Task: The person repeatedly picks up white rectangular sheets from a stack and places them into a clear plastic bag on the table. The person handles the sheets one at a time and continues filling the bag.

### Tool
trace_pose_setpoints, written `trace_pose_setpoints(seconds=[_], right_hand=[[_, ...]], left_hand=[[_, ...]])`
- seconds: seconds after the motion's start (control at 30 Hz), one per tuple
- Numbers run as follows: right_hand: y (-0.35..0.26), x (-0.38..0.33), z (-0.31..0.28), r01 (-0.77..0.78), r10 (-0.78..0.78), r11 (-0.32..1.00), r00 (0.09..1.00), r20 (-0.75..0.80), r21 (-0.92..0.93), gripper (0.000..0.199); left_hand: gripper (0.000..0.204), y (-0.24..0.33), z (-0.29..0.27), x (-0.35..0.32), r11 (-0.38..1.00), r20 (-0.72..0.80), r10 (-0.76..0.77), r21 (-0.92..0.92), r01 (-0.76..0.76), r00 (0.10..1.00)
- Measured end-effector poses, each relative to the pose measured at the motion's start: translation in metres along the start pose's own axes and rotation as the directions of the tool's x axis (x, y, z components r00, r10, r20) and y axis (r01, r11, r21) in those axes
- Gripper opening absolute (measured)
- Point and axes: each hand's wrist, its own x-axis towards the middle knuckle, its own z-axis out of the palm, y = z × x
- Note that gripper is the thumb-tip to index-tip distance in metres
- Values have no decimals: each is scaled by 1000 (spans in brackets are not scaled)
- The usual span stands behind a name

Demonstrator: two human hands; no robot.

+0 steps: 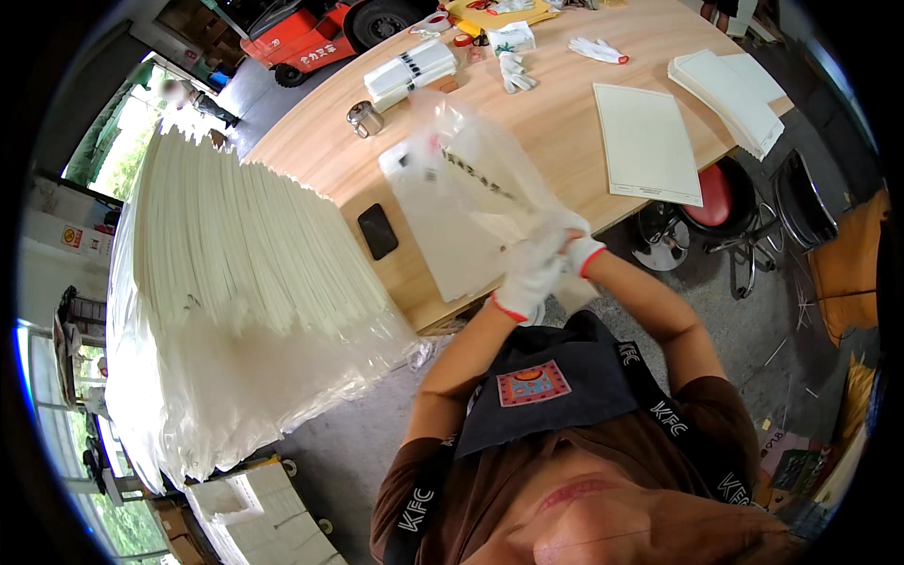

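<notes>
Both my hands wear white knit gloves with red cuffs. A see-through plastic bag (485, 155) with black print and a pale sheet inside stretches away from them over the table. My left hand (532, 271) is closed on the bag's near end, at the table's front edge. Right beside it, my right hand (565, 231) also grips that end; its fingers are partly blurred. Beneath the bag lies a white sheet or flat packet (443, 254). Left of that sheet rests a black phone (378, 232).
A tall stack of white sheets (235, 254), partly wrapped in plastic, stands at the left. On the wooden table (556, 113) are a metal cup (364, 120), a white bundle (410, 73), spare gloves (597, 51) and a white panel (647, 137). Stools (720, 193) stand at the right, a red forklift (306, 38) behind.
</notes>
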Motion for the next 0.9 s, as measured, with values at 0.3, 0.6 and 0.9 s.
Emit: trace_pose_setpoints(seconds=[0.3,0.6,0.9], right_hand=[[-41,-65,7,270,-289,957,855,-430,-106,43],[8,-52,20,-159,226,867,970,88,-472,16],[-11,-170,7,-156,237,938,940,244,-311,34]], left_hand=[[22,-67,8,-46,954,-32,-297,-41,296,954],[11,-109,-36,-155,752,-491,-197,480,452,848],[11,-27,-15,-226,818,-288,-350,370,441,891]])
